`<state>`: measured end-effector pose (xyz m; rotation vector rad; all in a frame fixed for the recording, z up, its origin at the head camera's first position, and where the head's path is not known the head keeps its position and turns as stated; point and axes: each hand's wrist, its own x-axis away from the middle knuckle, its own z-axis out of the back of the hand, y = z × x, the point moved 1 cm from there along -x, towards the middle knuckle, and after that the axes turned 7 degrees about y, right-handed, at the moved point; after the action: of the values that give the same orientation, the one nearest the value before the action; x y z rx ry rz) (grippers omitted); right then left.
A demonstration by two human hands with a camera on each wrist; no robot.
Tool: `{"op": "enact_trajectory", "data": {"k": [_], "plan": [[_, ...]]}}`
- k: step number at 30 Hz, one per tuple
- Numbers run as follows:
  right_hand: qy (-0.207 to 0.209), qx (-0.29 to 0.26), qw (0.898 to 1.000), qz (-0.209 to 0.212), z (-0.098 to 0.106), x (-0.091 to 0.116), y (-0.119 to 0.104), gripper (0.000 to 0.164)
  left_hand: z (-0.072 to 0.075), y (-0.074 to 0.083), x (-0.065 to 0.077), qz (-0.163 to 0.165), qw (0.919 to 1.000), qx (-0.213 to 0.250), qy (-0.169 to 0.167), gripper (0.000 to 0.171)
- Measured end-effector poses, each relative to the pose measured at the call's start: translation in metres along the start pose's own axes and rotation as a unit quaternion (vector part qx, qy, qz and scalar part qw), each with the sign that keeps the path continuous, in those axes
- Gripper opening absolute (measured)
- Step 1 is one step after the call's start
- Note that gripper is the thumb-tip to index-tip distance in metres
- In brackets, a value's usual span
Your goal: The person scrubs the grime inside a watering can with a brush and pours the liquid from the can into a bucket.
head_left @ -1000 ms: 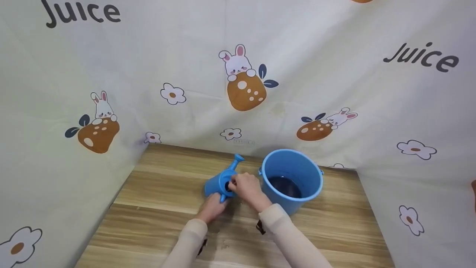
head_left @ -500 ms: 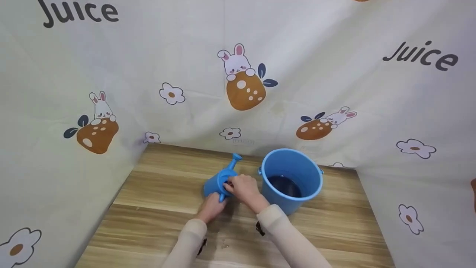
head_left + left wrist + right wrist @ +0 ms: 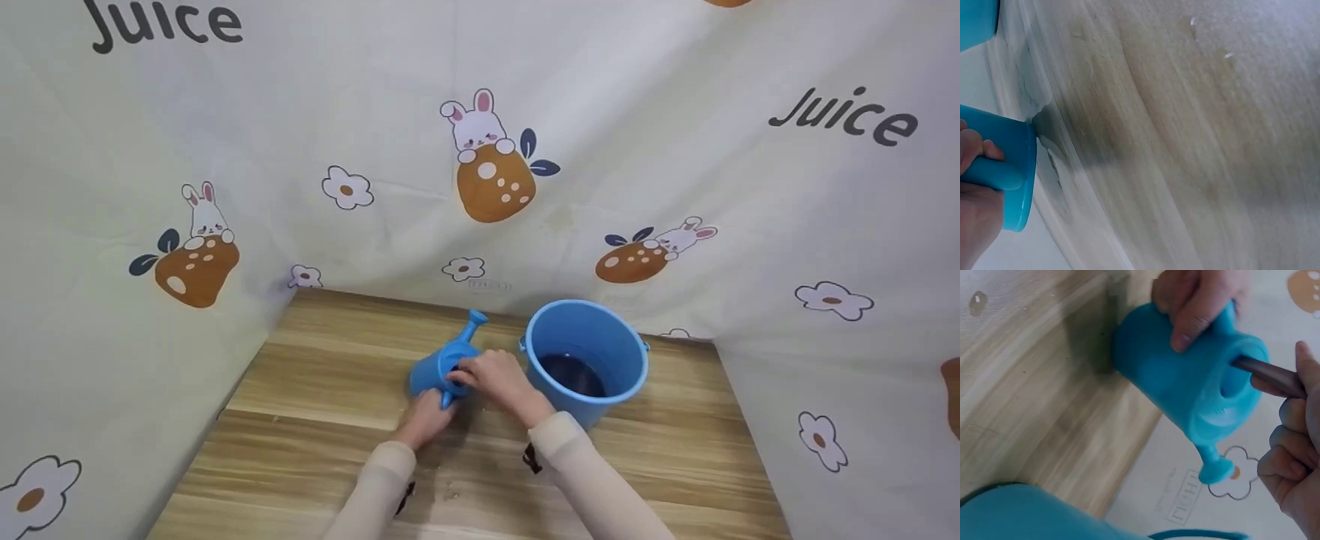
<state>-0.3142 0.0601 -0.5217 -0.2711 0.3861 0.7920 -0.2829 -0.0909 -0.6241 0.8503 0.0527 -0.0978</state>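
Note:
A blue watering can (image 3: 429, 373) with a long sprinkler spout stands on the wooden surface. My left hand (image 3: 424, 418) grips its handle, fingers wrapped round it, as the left wrist view also shows. Over the can's top opening is my right hand (image 3: 499, 379). In the right wrist view its thumb and fingers pinch a dark, slim stick-like handle (image 3: 1272, 376), whose lower end goes into the opening. What is on that end is hidden inside the can.
A larger blue bucket (image 3: 581, 414) stands close to the right of the can, dark at its bottom. Drops of liquid (image 3: 1229, 55) lie on the wooden surface (image 3: 300, 465). A printed cloth (image 3: 390, 247) hangs behind and on both sides.
My right fingers have shifted slightly left over the can's opening, so the dark handle is less visible from the head. The left hand and the watering can stay nearly in place.

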Motion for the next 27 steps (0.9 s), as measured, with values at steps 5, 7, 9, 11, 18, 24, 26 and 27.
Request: {"op": "enact_trajectory", "data": {"k": [5,7,9,11,18,24,26,27], "plan": [[0.031,-0.022,0.999,0.017,0.006,0.000,0.006,0.037,0.000,-0.003,0.001,-0.003,0.9999,0.008,0.010,0.040],[0.033,-0.030,0.999,0.014,0.006,0.001,0.008,0.038,0.000,-0.003,0.001,-0.008,0.9999,0.009,0.010,0.042],[0.031,-0.042,0.999,0.008,0.007,0.001,0.009,0.038,-0.001,-0.003,0.001,-0.015,0.9998,0.012,0.009,0.042],[0.028,-0.053,0.998,-0.002,0.007,0.000,0.009,0.039,-0.001,-0.002,0.001,-0.015,0.9998,0.012,0.006,0.041],[0.043,-0.086,0.995,-0.002,-0.008,-0.003,0.006,0.043,-0.001,0.001,0.000,0.006,1.0000,0.006,-0.003,0.037],[0.026,-0.106,0.993,-0.040,-0.024,0.000,0.004,0.043,0.000,0.000,0.001,0.017,0.9997,0.013,-0.011,0.036],[0.010,-0.110,0.992,-0.065,-0.027,0.001,0.002,0.044,0.001,-0.001,0.001,0.017,0.9997,0.014,-0.011,0.036],[0.006,-0.109,0.991,-0.074,-0.028,0.001,0.001,0.043,0.001,-0.001,0.002,0.018,0.9997,0.015,-0.011,0.036]]}}
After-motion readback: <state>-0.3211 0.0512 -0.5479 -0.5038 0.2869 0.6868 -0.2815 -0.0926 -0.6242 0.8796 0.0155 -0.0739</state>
